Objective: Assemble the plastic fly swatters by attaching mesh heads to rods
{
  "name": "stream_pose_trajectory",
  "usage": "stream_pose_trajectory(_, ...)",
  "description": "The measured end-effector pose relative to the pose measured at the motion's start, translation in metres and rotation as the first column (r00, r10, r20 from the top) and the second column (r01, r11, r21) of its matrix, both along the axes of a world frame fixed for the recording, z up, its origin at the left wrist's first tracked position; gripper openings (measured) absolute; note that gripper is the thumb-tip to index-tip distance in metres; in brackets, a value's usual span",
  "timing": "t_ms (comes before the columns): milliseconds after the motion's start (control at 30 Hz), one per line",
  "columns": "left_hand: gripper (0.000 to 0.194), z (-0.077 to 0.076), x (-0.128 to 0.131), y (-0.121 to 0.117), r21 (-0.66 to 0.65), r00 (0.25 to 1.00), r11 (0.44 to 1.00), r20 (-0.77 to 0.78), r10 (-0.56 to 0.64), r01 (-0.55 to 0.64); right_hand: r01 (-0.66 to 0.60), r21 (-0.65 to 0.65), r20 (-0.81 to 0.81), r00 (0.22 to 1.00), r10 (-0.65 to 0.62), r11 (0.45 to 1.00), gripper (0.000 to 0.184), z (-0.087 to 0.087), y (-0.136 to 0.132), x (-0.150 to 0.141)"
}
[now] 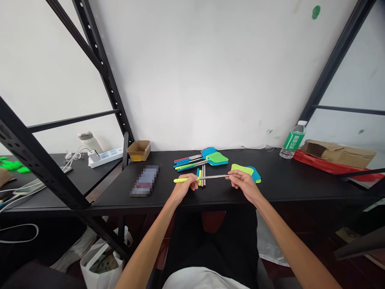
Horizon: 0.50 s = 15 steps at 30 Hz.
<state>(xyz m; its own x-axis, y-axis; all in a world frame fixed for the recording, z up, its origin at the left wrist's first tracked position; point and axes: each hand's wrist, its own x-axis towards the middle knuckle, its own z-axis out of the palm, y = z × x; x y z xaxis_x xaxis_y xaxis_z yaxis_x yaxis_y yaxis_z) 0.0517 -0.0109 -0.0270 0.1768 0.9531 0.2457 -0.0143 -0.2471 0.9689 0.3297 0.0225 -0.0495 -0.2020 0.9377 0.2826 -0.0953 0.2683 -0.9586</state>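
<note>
My left hand is closed around the inner end of a yellow-green handle. A thin metal rod runs from that handle to the right, and the fingers of my right hand pinch its far end. Under the rod lie several loose metal rods and a yellow handle, with a blue one beside it. Beyond my hands rests a pile of fly swatters with green heads and blue heads. Loose green swatter heads and a blue head lie just past my right hand.
On the black table, a phone-like blurred item and a small cardboard box are at left. A water bottle and brown cardboard on red plastic stand at right. Black metal posts frame the table. Another person's hand shows at far left.
</note>
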Motion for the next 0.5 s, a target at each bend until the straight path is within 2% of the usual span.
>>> stream_pose_trajectory(133,0.038,0.0012,0.0006,-0.0012,0.016,1.0,1.0,-0.007,-0.016,0.016,-0.003,-0.01,0.024,1.0,0.004,1.0,0.029,0.0001,-0.0003,0.0)
stream_pose_trajectory(267,0.044,0.0027,0.0014,-0.003,0.031,0.995,0.999,-0.089,-0.035,0.038,0.009,-0.016,0.05,0.999,-0.008,1.0,0.031,0.0004,-0.0004,-0.0001)
stream_pose_trajectory(500,0.039,0.0012,0.0018,-0.002,0.038,0.992,0.997,-0.115,-0.056,0.061,0.003,-0.019,0.04,0.999,-0.002,1.0,0.03,0.0015,-0.0014,-0.0004)
